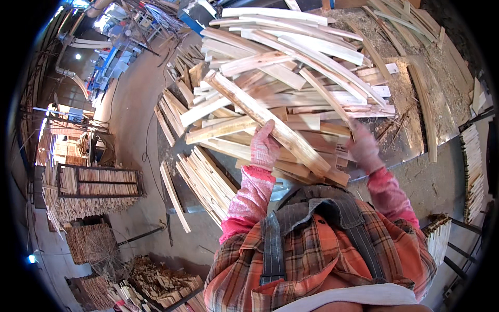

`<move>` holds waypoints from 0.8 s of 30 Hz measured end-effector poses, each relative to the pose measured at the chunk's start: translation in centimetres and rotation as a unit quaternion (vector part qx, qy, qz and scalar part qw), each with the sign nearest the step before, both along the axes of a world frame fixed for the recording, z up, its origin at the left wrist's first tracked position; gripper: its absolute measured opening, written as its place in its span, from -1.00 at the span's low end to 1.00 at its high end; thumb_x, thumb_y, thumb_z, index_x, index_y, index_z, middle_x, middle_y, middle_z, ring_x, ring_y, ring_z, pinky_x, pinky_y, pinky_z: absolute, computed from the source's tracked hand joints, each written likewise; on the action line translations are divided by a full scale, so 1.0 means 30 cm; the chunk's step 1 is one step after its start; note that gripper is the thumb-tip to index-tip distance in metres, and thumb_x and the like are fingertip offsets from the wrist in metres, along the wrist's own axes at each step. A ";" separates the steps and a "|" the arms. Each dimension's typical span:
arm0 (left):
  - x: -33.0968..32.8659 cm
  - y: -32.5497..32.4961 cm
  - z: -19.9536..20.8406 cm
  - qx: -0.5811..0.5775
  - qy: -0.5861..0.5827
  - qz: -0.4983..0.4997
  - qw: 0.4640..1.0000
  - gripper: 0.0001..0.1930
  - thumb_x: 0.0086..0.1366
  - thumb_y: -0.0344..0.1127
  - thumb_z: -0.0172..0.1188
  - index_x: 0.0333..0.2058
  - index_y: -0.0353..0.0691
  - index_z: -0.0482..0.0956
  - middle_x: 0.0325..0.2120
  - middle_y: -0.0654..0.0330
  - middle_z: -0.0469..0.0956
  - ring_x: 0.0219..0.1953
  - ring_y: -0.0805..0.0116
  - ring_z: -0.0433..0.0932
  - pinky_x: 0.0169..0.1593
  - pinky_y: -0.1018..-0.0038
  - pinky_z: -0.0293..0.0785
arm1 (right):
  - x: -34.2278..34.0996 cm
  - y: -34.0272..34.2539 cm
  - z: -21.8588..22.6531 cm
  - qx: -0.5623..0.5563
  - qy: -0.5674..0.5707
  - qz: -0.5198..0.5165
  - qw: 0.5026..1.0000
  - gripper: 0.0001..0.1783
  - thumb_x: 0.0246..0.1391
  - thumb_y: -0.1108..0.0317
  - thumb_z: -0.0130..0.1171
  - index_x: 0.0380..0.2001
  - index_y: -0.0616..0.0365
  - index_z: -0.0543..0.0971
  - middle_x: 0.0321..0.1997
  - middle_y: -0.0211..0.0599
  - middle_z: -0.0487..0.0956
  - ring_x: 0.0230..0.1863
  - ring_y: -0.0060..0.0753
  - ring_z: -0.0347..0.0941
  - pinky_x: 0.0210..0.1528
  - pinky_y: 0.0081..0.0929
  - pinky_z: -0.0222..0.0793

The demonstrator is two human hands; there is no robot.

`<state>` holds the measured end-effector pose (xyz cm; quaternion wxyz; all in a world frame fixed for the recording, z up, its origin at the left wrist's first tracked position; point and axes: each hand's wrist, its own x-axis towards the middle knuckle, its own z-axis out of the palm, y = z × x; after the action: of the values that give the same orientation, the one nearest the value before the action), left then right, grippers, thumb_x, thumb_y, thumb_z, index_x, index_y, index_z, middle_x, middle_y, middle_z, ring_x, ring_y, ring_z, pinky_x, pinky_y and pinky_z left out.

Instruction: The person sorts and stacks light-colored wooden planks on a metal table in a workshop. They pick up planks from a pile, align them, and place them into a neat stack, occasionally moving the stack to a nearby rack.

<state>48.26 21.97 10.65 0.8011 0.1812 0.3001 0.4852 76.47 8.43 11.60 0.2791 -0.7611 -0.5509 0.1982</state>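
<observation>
My left hand (265,144), in a pale dusty glove, is closed on the edge of a rough wooden board (275,125). That board slants from the upper left down toward my waist, bark-brown along its length. My right hand (365,148), gloved too and a little blurred, is closed at the near end of a thin wooden strip (328,98) that reaches away to the left across the pile. Beneath and beyond both hands spreads a loose heap of pale wooden strips (291,67), lying crosswise over one another.
A neat row of strips (205,182) lies left of my left arm. Sawdust and bark cover the table (447,104) at right. Stacked strips fill a metal rack (99,181) at far left, near a wire fan guard (106,252). Blue machinery (106,65) stands farther back. More stacks (472,174) stand at right.
</observation>
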 end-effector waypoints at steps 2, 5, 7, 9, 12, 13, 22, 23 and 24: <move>0.017 -0.006 0.009 0.007 0.006 -0.016 1.000 -0.66 0.29 -0.44 0.26 0.03 -0.20 0.47 -0.12 0.13 0.60 0.00 0.16 0.60 0.12 0.14 0.56 | 0.145 -0.012 -0.094 -0.117 -0.113 -0.008 0.987 -0.29 -0.04 0.16 0.37 0.19 0.13 0.43 0.09 0.06 0.57 0.07 0.13 0.53 0.08 -0.11 0.48; 0.054 -0.011 0.021 0.021 0.007 0.000 1.000 -0.66 0.29 -0.44 0.27 0.02 -0.19 0.48 -0.13 0.14 0.61 -0.02 0.18 0.60 0.12 0.18 0.55 | 0.267 -0.016 -0.185 -0.205 0.009 0.067 0.976 -0.18 -0.07 0.15 0.42 0.27 0.16 0.38 0.11 0.07 0.57 0.13 0.10 0.51 0.18 -0.14 0.42; 0.023 -0.008 0.000 -0.003 -0.025 -0.009 1.000 -0.68 0.28 -0.46 0.27 0.01 -0.21 0.51 -0.15 0.14 0.60 -0.06 0.22 0.60 0.11 0.21 0.56 | 0.262 0.006 -0.189 -0.232 0.003 0.092 0.968 -0.25 -0.02 0.17 0.35 0.26 0.14 0.39 0.06 0.09 0.59 0.10 0.14 0.52 0.14 -0.09 0.43; 0.003 -0.034 0.040 0.022 0.012 -0.018 1.000 -0.67 0.30 -0.42 0.23 0.04 -0.24 0.51 -0.07 0.12 0.59 0.00 0.14 0.57 0.15 0.10 0.48 | 0.282 0.013 -0.235 -0.277 -0.006 0.099 0.956 -0.30 0.01 0.19 0.31 0.24 0.12 0.40 0.03 0.11 0.60 0.09 0.17 0.52 0.13 -0.07 0.44; -0.048 -0.023 0.010 0.051 0.055 0.007 0.997 -0.66 0.31 -0.40 0.22 0.04 -0.32 0.50 -0.10 0.03 0.62 -0.01 0.08 0.60 0.16 0.11 0.48 | 0.269 -0.016 -0.309 -0.197 0.031 0.004 0.980 -0.53 0.09 0.28 0.20 0.08 0.18 0.52 -0.12 0.08 0.65 -0.06 0.08 0.59 0.02 -0.15 0.49; -0.070 -0.020 0.008 0.047 0.045 0.003 0.998 -0.63 0.28 -0.46 0.25 0.06 -0.31 0.48 -0.09 0.03 0.61 -0.04 0.12 0.62 0.10 0.18 0.57 | 0.260 -0.011 -0.282 -0.198 0.066 -0.023 0.978 -0.59 0.11 0.29 0.19 0.03 0.20 0.56 -0.16 0.01 0.67 -0.14 -0.03 0.64 -0.03 -0.24 0.53; -0.107 -0.065 0.052 0.098 0.096 0.044 0.990 -0.62 0.29 -0.43 0.21 0.08 -0.25 0.45 -0.06 0.10 0.56 0.00 0.22 0.55 0.17 0.24 0.45 | 0.220 0.044 -0.094 -0.092 0.475 0.067 0.873 -0.61 0.22 0.34 0.17 0.04 0.36 0.51 -0.12 -0.16 0.67 -0.23 -0.39 0.65 -0.16 -0.52 0.61; -0.115 -0.065 0.048 0.095 0.085 0.045 0.991 -0.64 0.29 -0.44 0.22 0.06 -0.26 0.46 -0.07 0.11 0.57 -0.01 0.24 0.56 0.16 0.27 0.47 | 0.207 0.052 -0.115 -0.069 0.486 0.088 0.867 -0.60 0.23 0.35 0.17 0.06 0.36 0.50 -0.10 -0.16 0.66 -0.21 -0.39 0.64 -0.14 -0.52 0.61; -0.140 -0.072 0.045 0.091 0.079 0.053 0.991 -0.65 0.28 -0.46 0.23 0.04 -0.27 0.47 -0.08 0.12 0.57 -0.02 0.25 0.57 0.15 0.29 0.48 | 0.148 0.073 -0.093 -0.080 0.522 0.092 0.844 -0.58 0.26 0.35 0.14 0.12 0.36 0.47 -0.04 -0.14 0.65 -0.13 -0.40 0.63 -0.09 -0.51 0.59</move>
<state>44.07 19.82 12.00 0.7283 0.2746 0.3263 0.5364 80.91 10.62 8.79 0.4441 -0.5105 -0.3737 0.6345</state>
